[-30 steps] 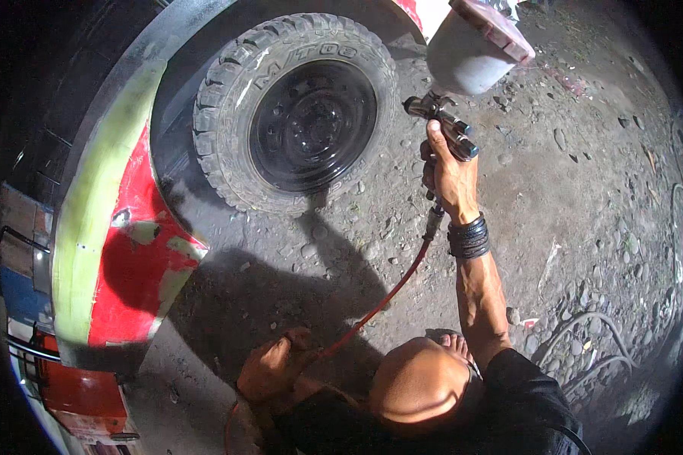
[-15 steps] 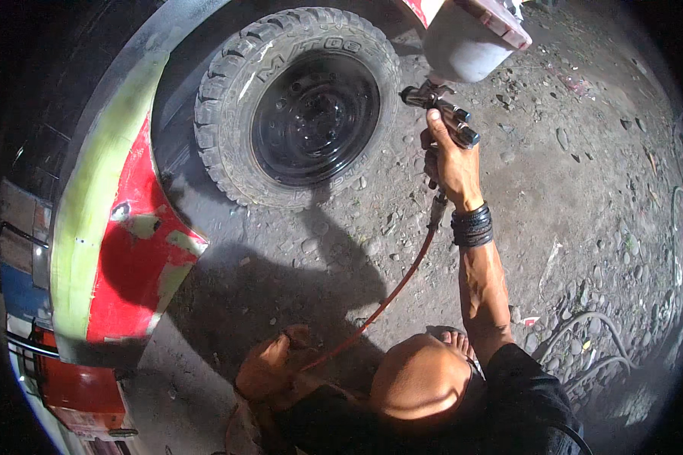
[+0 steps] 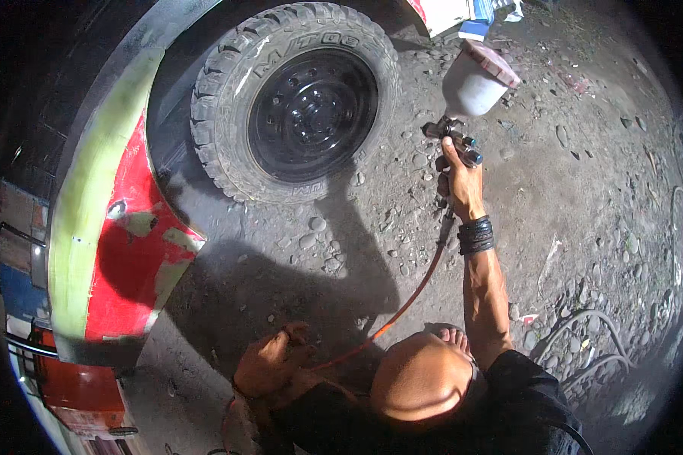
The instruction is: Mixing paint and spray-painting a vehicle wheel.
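Observation:
My right hand (image 3: 464, 182) is wrapped round the handle of a spray gun (image 3: 453, 141), thumb on the gun's dark metal body. A whitish paint cup (image 3: 472, 87) with a red-stained lid sits on top. The nozzle points left toward a car wheel (image 3: 311, 114) with a chunky tyre and glossy black rim, without touching it. From the handle a red air hose (image 3: 402, 307) runs down to the left and passes out of sight by my left wrist. My left hand (image 3: 269, 360) hangs low in shadow, fingers loosely bent and apart, with nothing visible in them.
Left of the wheel curves a body panel (image 3: 133, 250) patched in red and pale green. A red box-like part (image 3: 80, 394) is at the lower left. Stony ground (image 3: 561, 197) spreads on the right, with a grey hose (image 3: 584, 326) lying on it. My bent knee (image 3: 417, 375) is below.
My right hand with the spray gun has moved down and slightly right, away from the top edge. The paint cup now shows whole, with papers beyond it. My left hand has barely moved.

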A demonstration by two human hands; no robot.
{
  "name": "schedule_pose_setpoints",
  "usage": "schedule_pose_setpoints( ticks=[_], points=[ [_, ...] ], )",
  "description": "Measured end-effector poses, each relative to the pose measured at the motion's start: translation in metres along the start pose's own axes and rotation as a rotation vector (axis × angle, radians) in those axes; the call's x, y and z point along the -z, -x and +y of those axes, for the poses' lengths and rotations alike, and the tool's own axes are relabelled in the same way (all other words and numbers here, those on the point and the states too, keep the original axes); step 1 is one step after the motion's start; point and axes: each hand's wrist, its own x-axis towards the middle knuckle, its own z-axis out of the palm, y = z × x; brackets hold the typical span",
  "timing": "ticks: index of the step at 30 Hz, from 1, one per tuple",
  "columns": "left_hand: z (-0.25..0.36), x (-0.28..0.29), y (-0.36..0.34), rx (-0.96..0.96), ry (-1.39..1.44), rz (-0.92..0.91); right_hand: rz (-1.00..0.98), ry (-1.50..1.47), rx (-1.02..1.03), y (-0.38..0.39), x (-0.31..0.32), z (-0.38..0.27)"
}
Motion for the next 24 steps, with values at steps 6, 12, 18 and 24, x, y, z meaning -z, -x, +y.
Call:
schedule_pose_setpoints(
  ticks=[6, 12, 18, 24],
  points=[
    [-0.013, -0.006, 0.001, -0.039, 0.017, 0.023, -0.010, 0.051, -0.018, -0.009, 0.008, 0.022],
    [-0.023, -0.009, 0.006, -0.066, -0.189, -0.090, -0.001, 0.064, 0.192, -0.028, -0.005, -0.026],
    [-0.013, -0.007, -0.002, 0.011, -0.063, -0.092, -0.037, 0.095, 0.254, -0.022, -0.023, -0.079],
    [0.011, 0.004, -0.006, 0.250, 0.150, -0.080, -0.113, 0.103, 0.265, 0.006, -0.043, -0.114]
  ],
)
